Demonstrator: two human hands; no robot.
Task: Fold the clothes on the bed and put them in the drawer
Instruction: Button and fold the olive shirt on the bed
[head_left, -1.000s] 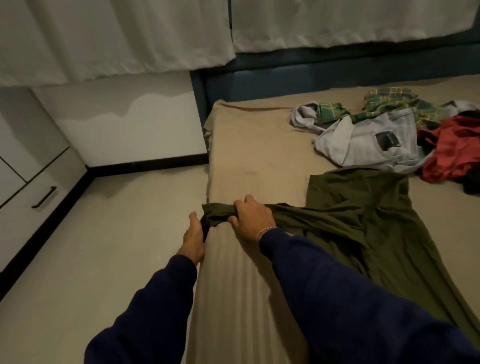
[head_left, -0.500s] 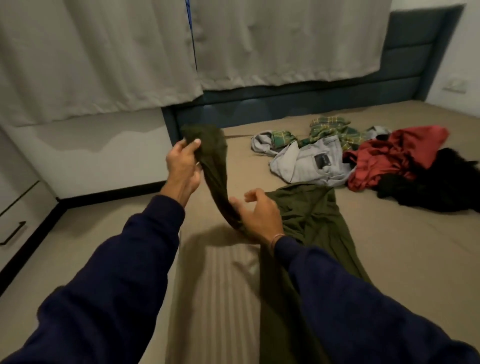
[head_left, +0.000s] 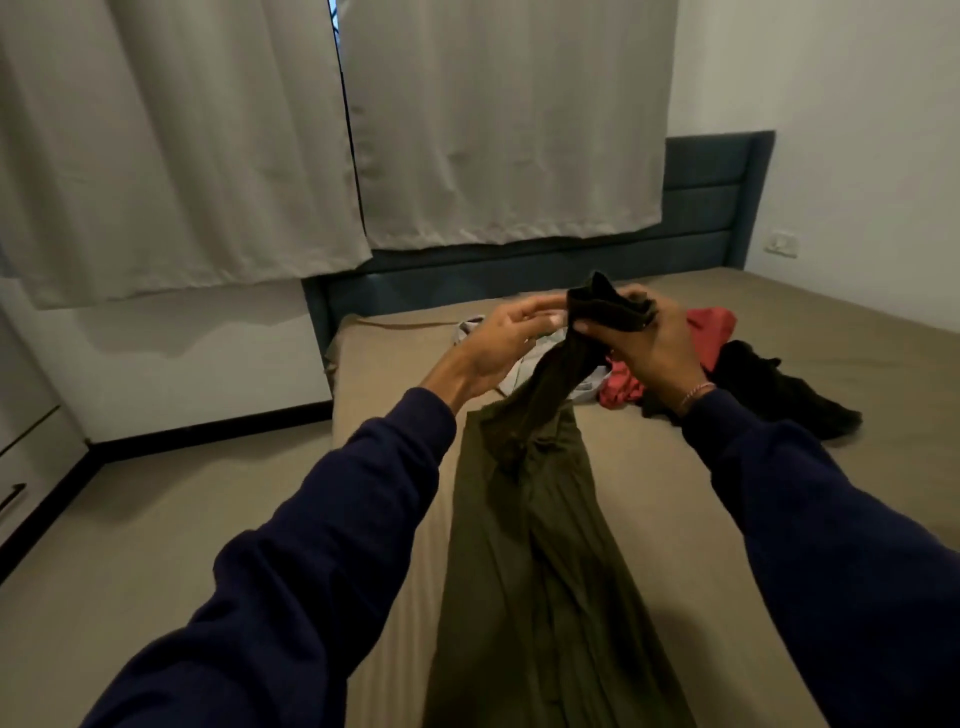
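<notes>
We note both arms extended forward in dark sleeves, hands raised at upper centre of the frame. Our right hand has its fingers curled, gripping; our left hand is beside it, fingers loosely extended.

A long olive-green fabric garment lies down the centre of the frame on the tan-sheeted bed, its upper end lifted between the left hand and the right hand at upper centre. Behind the hands, a red cloth garment, a black cloth heap at right and a pale grey garment lie on the bed. A white drawer unit with a dark handle stands at the left edge, and grey curtains hang behind the bed's dark padded headboard across the top.
</notes>
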